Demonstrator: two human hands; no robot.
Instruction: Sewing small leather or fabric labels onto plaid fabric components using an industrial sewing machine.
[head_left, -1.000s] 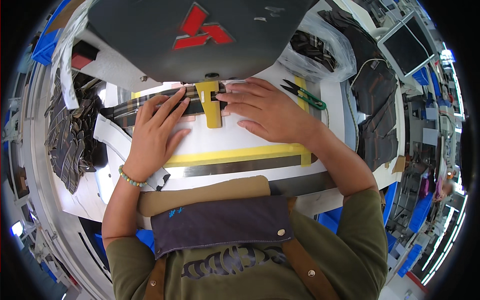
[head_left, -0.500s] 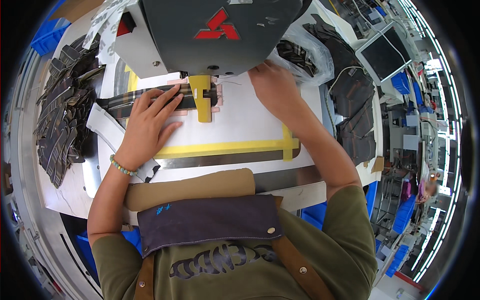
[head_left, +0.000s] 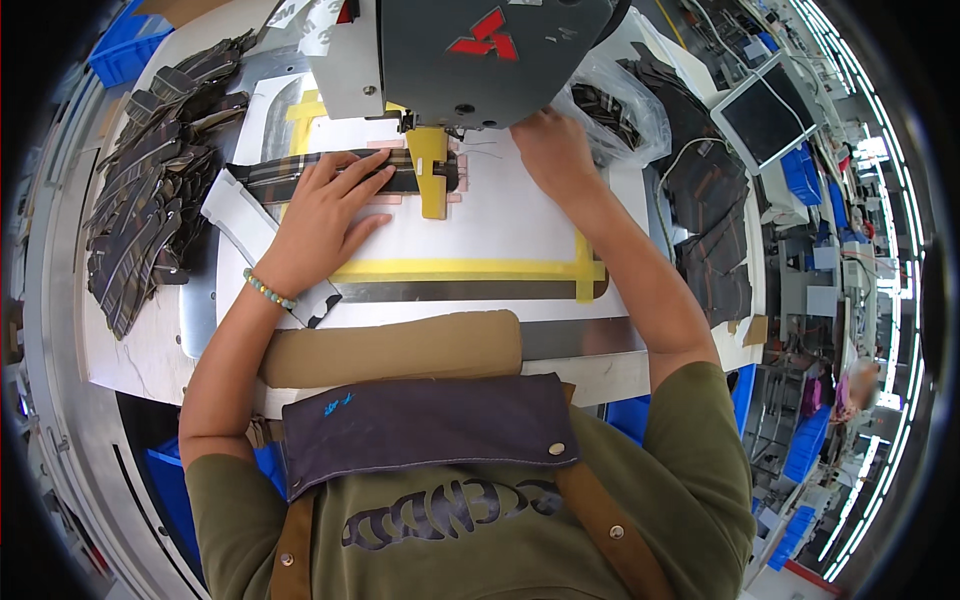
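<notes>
My left hand [head_left: 325, 220] lies with spread fingers on a dark plaid fabric strip [head_left: 275, 180] beneath the sewing machine's head [head_left: 455, 70]. A yellow plate [head_left: 432, 200] crosses the strip's right part, beside pink guide pieces [head_left: 462, 180]. My right hand [head_left: 550, 150] is curled at the right of the machine head; its fingertips and whatever they hold are hidden. A white curved arm [head_left: 240, 220] runs from the strip's left end under my left wrist. Strips of yellow tape [head_left: 460, 268] mark the white sheet.
Piles of plaid pieces lie left [head_left: 150, 220] and right [head_left: 700, 260]. A plastic bag [head_left: 640, 115] of pieces is at the back right, beside a screen [head_left: 760, 110]. Blue bins [head_left: 130, 50] stand around the table. A blurred person [head_left: 855, 390] is far right.
My right hand has left the strip, moved up and right beside the machine head, and curled. The green scissors seen earlier are now out of sight. My left hand stays on the strip.
</notes>
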